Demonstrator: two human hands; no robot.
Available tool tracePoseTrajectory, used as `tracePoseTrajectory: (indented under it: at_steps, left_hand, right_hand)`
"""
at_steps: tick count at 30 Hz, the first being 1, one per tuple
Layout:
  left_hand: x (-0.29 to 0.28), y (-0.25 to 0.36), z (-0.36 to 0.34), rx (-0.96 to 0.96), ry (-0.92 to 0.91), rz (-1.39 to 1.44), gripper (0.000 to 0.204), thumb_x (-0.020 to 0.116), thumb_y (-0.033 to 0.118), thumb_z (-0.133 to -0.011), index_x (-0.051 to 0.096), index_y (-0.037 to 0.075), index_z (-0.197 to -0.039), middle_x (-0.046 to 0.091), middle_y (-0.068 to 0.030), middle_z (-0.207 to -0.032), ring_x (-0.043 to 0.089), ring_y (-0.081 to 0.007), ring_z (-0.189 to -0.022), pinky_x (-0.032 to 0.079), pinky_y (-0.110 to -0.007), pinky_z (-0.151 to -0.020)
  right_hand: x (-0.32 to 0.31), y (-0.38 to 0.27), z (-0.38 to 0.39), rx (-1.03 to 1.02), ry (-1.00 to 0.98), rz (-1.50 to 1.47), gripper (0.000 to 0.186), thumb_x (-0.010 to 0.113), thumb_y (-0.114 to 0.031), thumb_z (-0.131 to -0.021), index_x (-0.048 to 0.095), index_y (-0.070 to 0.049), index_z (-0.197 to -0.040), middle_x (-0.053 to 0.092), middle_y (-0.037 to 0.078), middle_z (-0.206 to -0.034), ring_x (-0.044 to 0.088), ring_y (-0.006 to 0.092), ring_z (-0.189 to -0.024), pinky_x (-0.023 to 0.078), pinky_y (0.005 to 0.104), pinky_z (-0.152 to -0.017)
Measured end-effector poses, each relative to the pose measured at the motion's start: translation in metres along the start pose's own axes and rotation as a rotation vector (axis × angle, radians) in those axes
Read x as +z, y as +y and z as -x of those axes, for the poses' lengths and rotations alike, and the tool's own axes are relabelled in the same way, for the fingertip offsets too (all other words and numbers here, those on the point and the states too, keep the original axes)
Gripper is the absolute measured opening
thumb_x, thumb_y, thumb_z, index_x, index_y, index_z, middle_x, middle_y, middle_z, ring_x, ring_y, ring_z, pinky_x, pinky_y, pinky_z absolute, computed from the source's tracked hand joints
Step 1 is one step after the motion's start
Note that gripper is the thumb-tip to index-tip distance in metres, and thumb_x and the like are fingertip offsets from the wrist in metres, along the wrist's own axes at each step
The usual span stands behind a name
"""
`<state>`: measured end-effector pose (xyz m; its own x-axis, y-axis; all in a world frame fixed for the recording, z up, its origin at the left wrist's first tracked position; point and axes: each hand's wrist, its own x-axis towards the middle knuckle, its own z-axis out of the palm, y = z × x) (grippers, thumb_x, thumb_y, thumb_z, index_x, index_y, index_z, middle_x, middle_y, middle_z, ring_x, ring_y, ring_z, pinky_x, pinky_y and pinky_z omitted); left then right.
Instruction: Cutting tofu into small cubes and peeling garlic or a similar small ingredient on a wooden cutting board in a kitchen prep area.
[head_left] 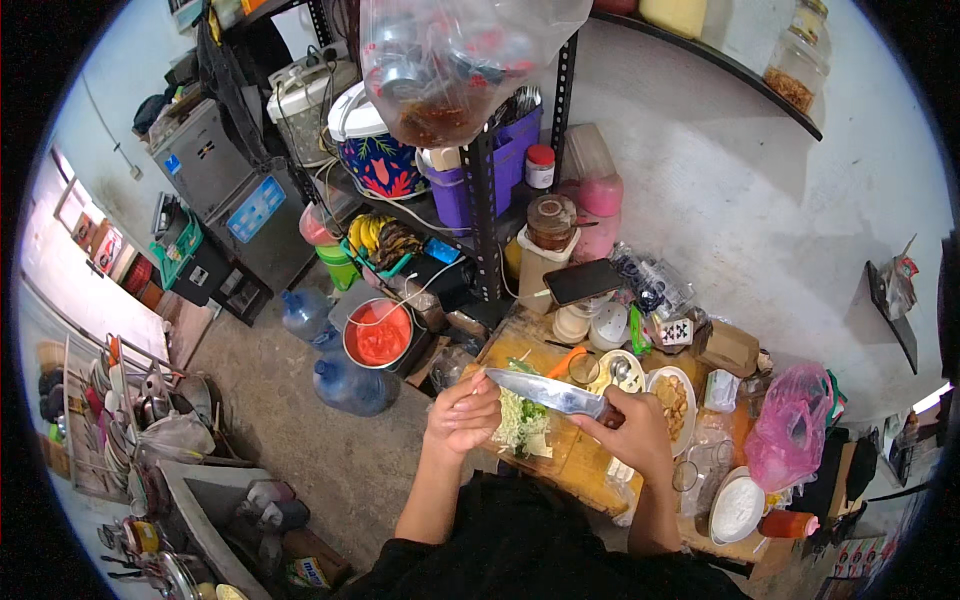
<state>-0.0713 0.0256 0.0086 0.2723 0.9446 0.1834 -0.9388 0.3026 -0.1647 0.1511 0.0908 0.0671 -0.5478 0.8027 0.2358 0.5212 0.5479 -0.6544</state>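
A kitchen knife (545, 391) is held level above the table, its wide blade pointing left. My right hand (640, 428) is closed round its handle. At the blade's tip my left hand (466, 413) is closed, thumb and fingers pinched together; what they hold, if anything, is too small to make out. Below the blade lies a heap of chopped pale green vegetable (518, 430) with darker green pieces. Beyond the blade are a carrot (566, 361), a glass (583, 368) and a pale yellow plate (607, 378) with a metal spoon on it.
On the wooden table (575, 470) stand an oval plate of light brown pieces (672, 405), a bowl of white powder (738, 510), a pink plastic bag (795, 410) and a phone (583, 282). A filled clear bag (450, 75) hangs ahead. Water jugs (352, 385) stand on the floor.
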Motion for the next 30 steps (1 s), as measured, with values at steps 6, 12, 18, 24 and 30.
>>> tracePoseTrajectory:
  at_steps: [6, 12, 18, 24, 30]
  left_hand:
    - [0.001, -0.004, 0.002, 0.027, 0.038, 0.021, 0.025, 0.039, 0.009, -0.09, 0.051, -0.006, -0.074, 0.047, -0.0002, -0.049, 0.044, -0.0017, -0.032, 0.04, -0.01, -0.031]
    - [-0.005, -0.003, 0.002, -0.053, 0.026, 0.072, 0.022, 0.038, 0.009, -0.091, 0.047, -0.005, -0.075, 0.041, 0.0008, -0.05, 0.036, -0.0001, -0.03, 0.032, -0.01, -0.027]
    - [-0.014, -0.009, -0.001, -0.065, 0.154, 0.169, 0.02, 0.036, 0.01, -0.092, 0.045, -0.004, -0.081, 0.041, -0.0005, -0.053, 0.035, -0.0018, -0.032, 0.032, -0.012, -0.028]
    - [-0.041, -0.015, -0.008, 0.195, 0.359, -0.254, 0.015, 0.043, 0.014, -0.091, 0.048, 0.0, -0.089, 0.042, 0.0005, -0.065, 0.037, -0.0032, -0.049, 0.031, -0.014, -0.038]
    - [-0.068, -0.045, -0.024, 0.225, 0.666, -0.811, 0.022, 0.046, 0.004, -0.088, 0.049, -0.003, -0.109, 0.051, -0.0039, -0.081, 0.048, -0.0081, -0.07, 0.044, -0.019, -0.066]
  right_hand:
    - [-0.002, 0.004, 0.002, 0.016, -0.082, 0.055, 0.039, 0.07, -0.038, -0.068, 0.056, -0.001, -0.069, 0.055, 0.011, -0.052, 0.056, 0.0272, -0.047, 0.042, 0.0337, -0.046]
    - [0.004, 0.014, 0.01, -0.035, 0.02, -0.059, 0.038, 0.076, -0.025, -0.063, 0.047, 0.0, -0.056, 0.047, 0.009, -0.044, 0.045, 0.018, -0.037, 0.036, 0.0283, -0.04]
    - [0.006, 0.028, 0.022, 0.023, -0.02, -0.183, 0.038, 0.074, -0.024, -0.066, 0.048, 0.001, -0.058, 0.045, 0.007, -0.045, 0.042, 0.0125, -0.039, 0.034, 0.0269, -0.041]
    - [0.011, 0.06, 0.034, 0.264, 0.085, -0.117, 0.034, 0.071, -0.022, -0.07, 0.047, 0.0, -0.059, 0.043, 0.001, -0.047, 0.035, 0.0057, -0.045, 0.028, 0.0244, -0.041]
    - [0.005, 0.081, 0.046, 0.316, 0.203, -0.214, 0.03, 0.068, -0.02, -0.074, 0.05, 0.001, -0.063, 0.042, -0.001, -0.049, 0.034, 0.0049, -0.046, 0.027, 0.0236, -0.042]
